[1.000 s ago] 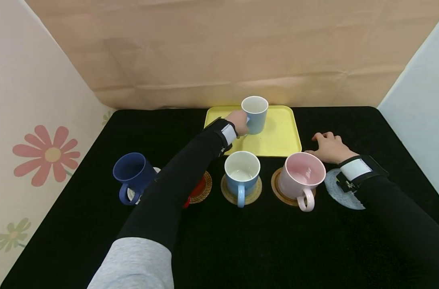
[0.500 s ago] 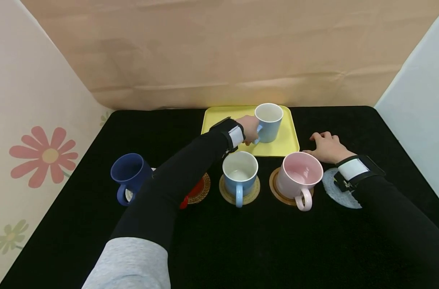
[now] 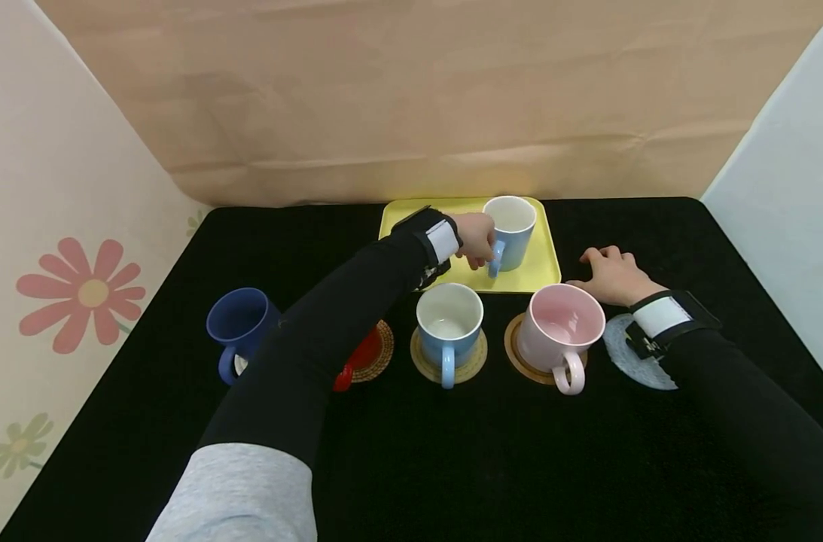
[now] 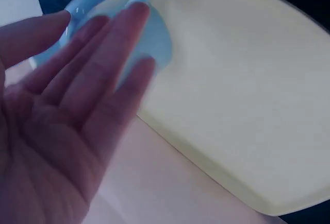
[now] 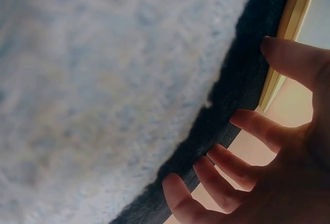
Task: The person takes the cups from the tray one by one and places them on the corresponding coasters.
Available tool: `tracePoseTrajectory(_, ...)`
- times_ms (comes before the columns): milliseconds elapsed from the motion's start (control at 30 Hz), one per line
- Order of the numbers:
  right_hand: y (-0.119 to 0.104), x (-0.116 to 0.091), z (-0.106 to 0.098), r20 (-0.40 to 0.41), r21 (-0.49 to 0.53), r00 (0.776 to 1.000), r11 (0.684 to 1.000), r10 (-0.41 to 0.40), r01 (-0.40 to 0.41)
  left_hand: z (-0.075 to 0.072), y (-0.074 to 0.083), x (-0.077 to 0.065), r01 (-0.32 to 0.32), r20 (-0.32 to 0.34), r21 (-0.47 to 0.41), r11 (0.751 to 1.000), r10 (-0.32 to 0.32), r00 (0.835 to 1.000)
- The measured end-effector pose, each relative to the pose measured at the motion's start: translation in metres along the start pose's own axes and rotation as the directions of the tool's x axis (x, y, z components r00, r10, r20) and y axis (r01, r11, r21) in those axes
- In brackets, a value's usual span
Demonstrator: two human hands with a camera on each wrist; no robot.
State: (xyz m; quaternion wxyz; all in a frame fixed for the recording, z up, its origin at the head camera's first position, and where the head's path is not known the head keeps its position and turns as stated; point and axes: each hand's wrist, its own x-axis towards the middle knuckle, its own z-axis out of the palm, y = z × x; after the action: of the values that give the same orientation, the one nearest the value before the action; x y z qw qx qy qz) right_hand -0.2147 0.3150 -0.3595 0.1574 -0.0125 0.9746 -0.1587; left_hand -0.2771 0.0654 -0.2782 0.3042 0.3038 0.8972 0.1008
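Observation:
A light blue mug with a white inside stands upright on the yellow tray, near its right side. Its handle points toward my left hand. In the left wrist view, the fingers of that hand are straight and thumb and fingers stand apart, right by the mug; whether they touch it I cannot tell. My right hand rests at the tray's right, behind the grey-blue coaster. In the right wrist view its fingers are spread and loosely bent, holding nothing.
Along the front stand a dark blue mug, a red item mostly hidden by my left arm, a second light blue mug and a pink mug. Coasters lie beneath them. A brown paper sheet hangs behind the black table.
The light blue mug moved right and nearer on the tray with my left hand at its handle. My left fingers have since loosened from the handle. The right hand has stayed put.

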Motion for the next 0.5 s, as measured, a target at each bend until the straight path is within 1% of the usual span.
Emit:
tracePoseTrajectory(100,0.001,0.000,0.000,0.005,0.002,1.000,1.000,-0.004,0.004,0.000,0.013,-0.001,-0.043,0.076,-0.007,0.999,0.043,0.996)
tracePoseTrajectory(200,0.002,0.000,-0.001,0.006,0.003,1.000,1.000,-0.011,0.011,0.000,0.023,0.000,-0.054,0.123,-0.022,0.998,0.057,0.991)
tracePoseTrajectory(267,0.002,0.000,-0.001,0.004,0.004,1.000,1.000,-0.016,0.016,0.000,0.026,0.001,-0.059,0.130,-0.026,0.998,0.062,0.990)
tracePoseTrajectory(333,0.002,0.001,-0.001,0.001,0.005,1.000,1.000,-0.022,0.022,-0.002,0.025,0.002,-0.063,0.126,-0.019,0.998,0.065,0.990)
tracePoseTrajectory(433,0.004,0.004,-0.001,-0.001,0.007,1.000,1.000,-0.030,0.030,-0.006,0.018,0.000,-0.078,0.109,-0.004,0.997,0.078,0.991)
tracePoseTrajectory(500,0.007,0.005,-0.001,0.000,0.005,0.999,0.999,-0.045,0.045,-0.009,0.011,-0.006,-0.086,0.092,0.017,0.996,0.084,0.992)
